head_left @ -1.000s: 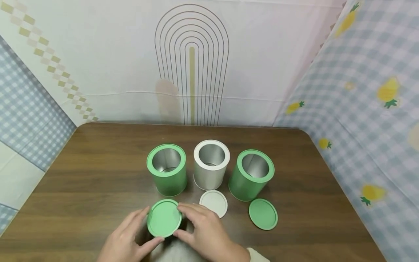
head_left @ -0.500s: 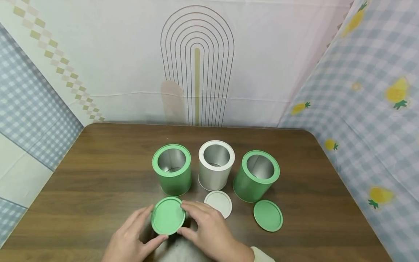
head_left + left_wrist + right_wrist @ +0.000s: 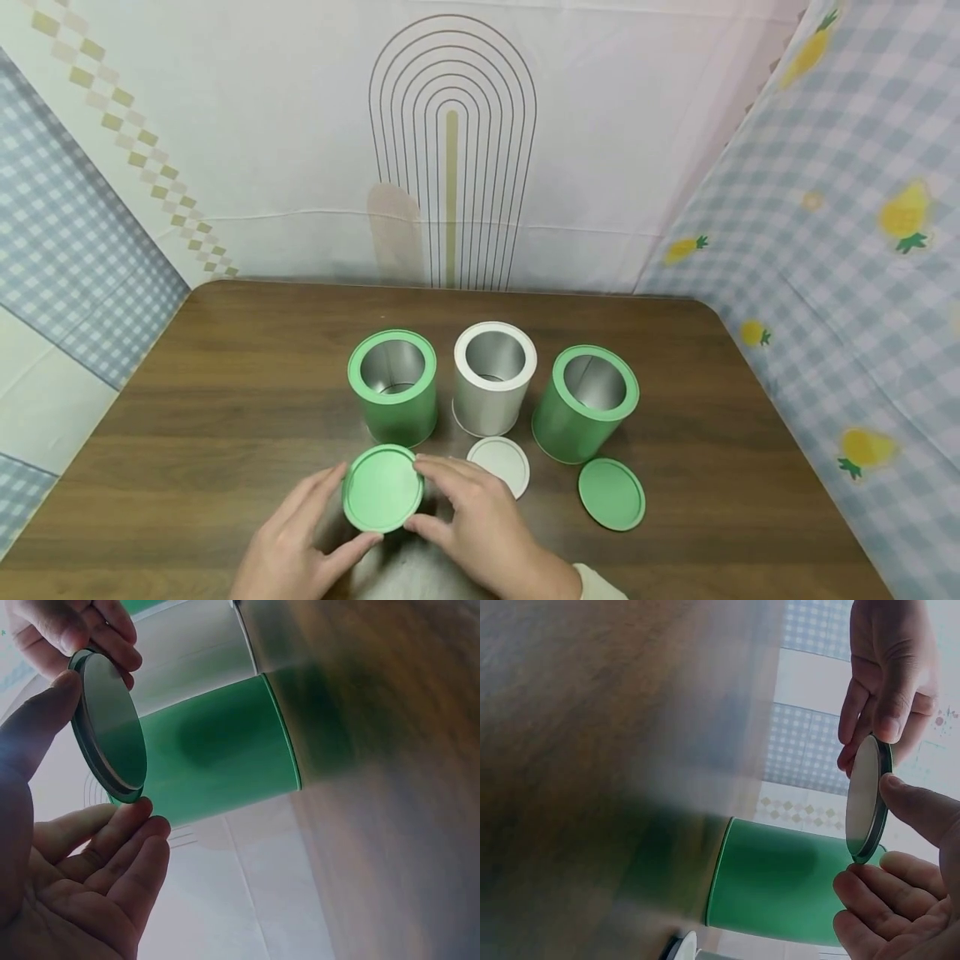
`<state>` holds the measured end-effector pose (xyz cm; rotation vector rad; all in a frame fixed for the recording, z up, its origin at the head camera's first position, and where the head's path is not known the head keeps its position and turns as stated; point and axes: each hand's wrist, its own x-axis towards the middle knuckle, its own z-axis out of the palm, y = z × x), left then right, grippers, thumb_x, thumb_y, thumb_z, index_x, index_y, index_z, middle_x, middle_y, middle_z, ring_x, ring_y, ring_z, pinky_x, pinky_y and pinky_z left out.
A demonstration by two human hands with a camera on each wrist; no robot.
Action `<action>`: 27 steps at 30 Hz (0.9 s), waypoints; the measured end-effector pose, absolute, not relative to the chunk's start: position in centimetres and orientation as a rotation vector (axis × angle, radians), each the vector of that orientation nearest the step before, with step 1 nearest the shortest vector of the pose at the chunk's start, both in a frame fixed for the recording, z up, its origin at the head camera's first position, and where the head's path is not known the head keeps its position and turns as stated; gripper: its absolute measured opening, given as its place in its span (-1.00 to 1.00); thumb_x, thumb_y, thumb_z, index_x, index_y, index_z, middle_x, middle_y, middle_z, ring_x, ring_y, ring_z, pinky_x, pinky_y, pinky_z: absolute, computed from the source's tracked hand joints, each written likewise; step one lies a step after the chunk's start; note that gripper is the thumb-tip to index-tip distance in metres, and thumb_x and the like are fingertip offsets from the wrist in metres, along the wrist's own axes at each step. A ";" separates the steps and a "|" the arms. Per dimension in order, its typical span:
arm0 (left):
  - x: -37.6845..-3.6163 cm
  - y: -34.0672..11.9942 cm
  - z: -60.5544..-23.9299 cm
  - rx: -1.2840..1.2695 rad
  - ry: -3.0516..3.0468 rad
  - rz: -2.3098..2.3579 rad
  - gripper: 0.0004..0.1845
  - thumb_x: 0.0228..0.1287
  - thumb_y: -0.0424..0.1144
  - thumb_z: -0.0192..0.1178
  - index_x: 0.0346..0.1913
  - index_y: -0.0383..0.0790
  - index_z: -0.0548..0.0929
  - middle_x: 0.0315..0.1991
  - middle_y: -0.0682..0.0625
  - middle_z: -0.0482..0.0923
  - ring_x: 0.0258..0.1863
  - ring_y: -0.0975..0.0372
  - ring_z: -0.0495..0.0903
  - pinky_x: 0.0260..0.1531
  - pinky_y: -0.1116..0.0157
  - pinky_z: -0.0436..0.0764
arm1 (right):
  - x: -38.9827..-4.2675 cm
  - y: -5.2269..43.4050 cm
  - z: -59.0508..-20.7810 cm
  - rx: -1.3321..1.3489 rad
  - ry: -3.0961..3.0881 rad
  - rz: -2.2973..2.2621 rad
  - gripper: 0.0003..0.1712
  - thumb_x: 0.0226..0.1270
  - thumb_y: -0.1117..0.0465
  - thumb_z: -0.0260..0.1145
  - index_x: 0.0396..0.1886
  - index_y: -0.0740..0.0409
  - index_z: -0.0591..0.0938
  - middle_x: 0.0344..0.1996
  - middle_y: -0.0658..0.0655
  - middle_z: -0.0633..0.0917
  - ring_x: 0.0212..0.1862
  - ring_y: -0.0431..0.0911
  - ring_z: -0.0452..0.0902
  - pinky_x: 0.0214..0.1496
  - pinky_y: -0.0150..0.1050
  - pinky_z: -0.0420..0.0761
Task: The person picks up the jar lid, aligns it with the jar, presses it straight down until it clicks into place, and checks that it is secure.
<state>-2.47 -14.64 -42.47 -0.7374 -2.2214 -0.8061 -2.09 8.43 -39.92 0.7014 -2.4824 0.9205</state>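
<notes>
A round green lid (image 3: 383, 488) with a raised rim is held off the table between my two hands. At its left edge my left hand (image 3: 294, 533) grips the rim with thumb and fingertips. From the right, my right hand (image 3: 480, 518) pinches the opposite edge. Both wrist views show the lid's pale, shiny underside; in the left wrist view the lid (image 3: 112, 727) stands beside the green wall of a can (image 3: 221, 746). That open green can (image 3: 401, 421) is just beyond the lid in the head view, its silvery inside visible.
Right of it stand an open white can (image 3: 487, 408) and another open green can (image 3: 572, 432). A white lid (image 3: 501, 465) lies before the white can, partly behind my right hand. A second green lid (image 3: 611, 494) lies further right. Patterned cloth (image 3: 315, 167) hangs behind the table.
The green lid and both hands have edged forward, toward the left green can. The cans and the other lids stay put; the head view has shifted slightly.
</notes>
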 end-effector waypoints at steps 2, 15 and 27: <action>-2.6 -14.6 -42.3 -0.728 -2.212 -0.818 -0.15 0.29 0.40 0.11 0.13 -0.41 0.64 -0.06 -0.10 0.67 -0.17 0.11 0.69 0.01 0.55 0.56 | -2.1 8.4 -39.8 0.690 -2.473 0.935 -0.35 -0.17 0.09 0.71 0.01 0.11 0.73 0.00 -0.03 0.76 0.06 -0.18 0.68 0.10 -0.29 0.64; -2.7 -14.1 -42.0 -0.699 -2.196 -0.844 -0.16 0.28 0.36 0.15 0.13 -0.45 0.63 -0.03 -0.18 0.67 -0.15 0.02 0.68 0.16 0.61 0.43 | -2.3 8.5 -39.4 0.656 -2.469 0.969 -0.35 -0.16 0.11 0.71 0.02 0.12 0.72 0.03 -0.03 0.75 0.09 -0.17 0.67 0.11 -0.26 0.65; -2.4 -14.0 -41.5 -0.666 -2.224 -0.845 -0.14 0.26 0.38 0.15 0.14 -0.44 0.63 -0.01 -0.19 0.66 -0.12 0.01 0.67 0.20 0.63 0.37 | -2.3 8.4 -39.1 0.649 -2.464 0.974 -0.35 -0.17 0.11 0.72 0.01 0.12 0.72 0.02 -0.01 0.75 0.08 -0.16 0.67 0.10 -0.26 0.65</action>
